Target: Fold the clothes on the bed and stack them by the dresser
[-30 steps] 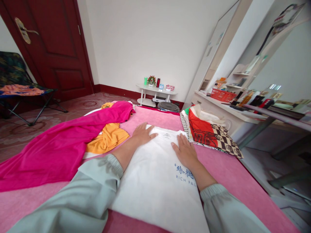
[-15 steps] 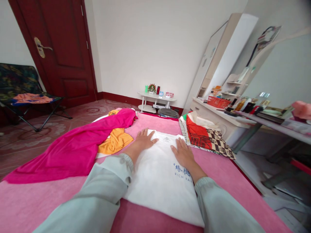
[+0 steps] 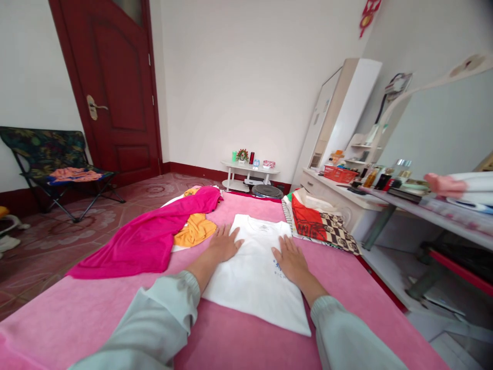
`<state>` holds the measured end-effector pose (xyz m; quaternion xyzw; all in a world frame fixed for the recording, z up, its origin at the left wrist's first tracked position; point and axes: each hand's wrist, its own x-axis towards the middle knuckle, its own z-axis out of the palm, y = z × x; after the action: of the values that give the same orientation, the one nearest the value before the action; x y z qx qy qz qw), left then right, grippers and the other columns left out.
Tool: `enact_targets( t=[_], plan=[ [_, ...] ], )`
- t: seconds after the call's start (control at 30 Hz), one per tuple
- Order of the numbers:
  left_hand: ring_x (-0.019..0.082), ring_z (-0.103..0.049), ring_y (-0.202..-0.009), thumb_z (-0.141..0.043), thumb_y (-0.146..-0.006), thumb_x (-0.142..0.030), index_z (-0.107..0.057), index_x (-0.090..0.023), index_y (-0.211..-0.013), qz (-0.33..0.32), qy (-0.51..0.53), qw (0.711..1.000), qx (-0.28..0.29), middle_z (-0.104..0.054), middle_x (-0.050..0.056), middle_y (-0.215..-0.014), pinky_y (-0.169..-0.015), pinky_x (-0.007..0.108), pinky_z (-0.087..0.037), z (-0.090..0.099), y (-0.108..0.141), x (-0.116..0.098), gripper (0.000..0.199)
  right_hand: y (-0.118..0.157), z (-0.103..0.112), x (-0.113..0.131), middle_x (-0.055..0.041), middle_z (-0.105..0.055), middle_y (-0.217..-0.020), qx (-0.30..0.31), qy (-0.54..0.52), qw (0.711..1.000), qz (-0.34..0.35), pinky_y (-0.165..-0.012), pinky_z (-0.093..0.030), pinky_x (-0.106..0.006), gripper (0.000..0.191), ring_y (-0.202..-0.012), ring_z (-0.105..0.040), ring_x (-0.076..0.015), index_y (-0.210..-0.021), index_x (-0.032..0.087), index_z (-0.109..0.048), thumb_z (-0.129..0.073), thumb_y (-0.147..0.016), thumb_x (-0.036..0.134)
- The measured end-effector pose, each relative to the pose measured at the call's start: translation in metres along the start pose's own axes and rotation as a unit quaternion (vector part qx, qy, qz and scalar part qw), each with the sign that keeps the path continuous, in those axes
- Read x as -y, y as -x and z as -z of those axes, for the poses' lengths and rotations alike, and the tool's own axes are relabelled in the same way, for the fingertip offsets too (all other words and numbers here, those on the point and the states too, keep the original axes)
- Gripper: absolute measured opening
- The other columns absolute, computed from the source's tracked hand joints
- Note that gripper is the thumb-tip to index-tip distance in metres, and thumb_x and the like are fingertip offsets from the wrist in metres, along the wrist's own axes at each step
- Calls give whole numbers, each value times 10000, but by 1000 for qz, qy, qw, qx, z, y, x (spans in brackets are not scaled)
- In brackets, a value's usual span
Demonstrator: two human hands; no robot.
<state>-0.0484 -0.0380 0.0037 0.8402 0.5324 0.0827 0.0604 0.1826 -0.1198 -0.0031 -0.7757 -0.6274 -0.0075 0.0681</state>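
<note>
A white T-shirt (image 3: 252, 277) with blue lettering lies folded on the pink bedspread (image 3: 231, 341), its neckline at the far end. My left hand (image 3: 226, 243) rests flat on its upper left edge, fingers spread. On the opposite edge lies my right hand (image 3: 290, 258), also flat with fingers apart, covering part of the lettering. Left of the T-shirt, a magenta garment (image 3: 134, 244) and an orange-yellow garment (image 3: 195, 230) lie loosely heaped. To the right sits a pile of folded clothes (image 3: 308, 218) in red, cream and a brown checkered pattern.
A camouflage folding chair (image 3: 46, 149) holding an orange cloth stands by the red door (image 3: 119, 103). A small white table (image 3: 250, 167) is against the far wall. At right, a white dressing table (image 3: 308, 182) carries a red basket (image 3: 339, 174) and several bottles.
The camera view has tilted up and turned slightly left. Both hands have slid a little toward me along the T-shirt's edges, and my right hand now covers more of the lettering.
</note>
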Motion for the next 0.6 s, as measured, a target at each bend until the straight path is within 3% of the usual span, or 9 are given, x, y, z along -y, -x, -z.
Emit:
enact_targets(
  t=[0.17, 0.3, 0.47, 0.6],
  plan=[
    [287, -108, -1421, -178, -910, -591, -267, -241, -1459, -3, 7, 1000, -8, -182, 84, -1544, -1122, 488, -132, -1, 19, 2, 657, 24, 3, 0, -97, -204, -1537, -10, 5, 1000, -11, -1118, -160, -431, 620, -1405, -182, -259, -1458, 108, -258, -228, -948, 460],
    [259, -161, -1416, -237, -925, -535, -325, -235, -1436, -16, 11, 999, -33, -244, 79, -1528, -1129, 449, -153, -3, 28, 5, 600, 36, 6, 1, -99, -351, -1479, -46, 4, 999, 10, -1105, -207, -378, 532, -1356, -300, -245, -1391, 129, -407, -288, -943, 388],
    [210, -462, -1237, -368, -910, -328, -555, -235, -1254, -15, 39, 994, -102, -539, 77, -1325, -1041, 328, -326, 5, 37, 2, 402, 41, 19, 4, -146, -512, -1325, -105, 18, 994, -14, -1010, -344, -346, 461, -1219, -456, -260, -1281, 137, -529, -378, -904, 354],
    [237, -568, -1055, -462, -852, -308, -637, -233, -1065, 57, 27, 988, -144, -662, 87, -1054, -913, 345, -409, 20, 44, -1, 286, 44, 32, 4, -149, -612, -1096, -118, 39, 990, -68, -842, -443, -368, 422, -1040, -565, -282, -1198, 146, -568, -433, -865, 366]
  ],
)
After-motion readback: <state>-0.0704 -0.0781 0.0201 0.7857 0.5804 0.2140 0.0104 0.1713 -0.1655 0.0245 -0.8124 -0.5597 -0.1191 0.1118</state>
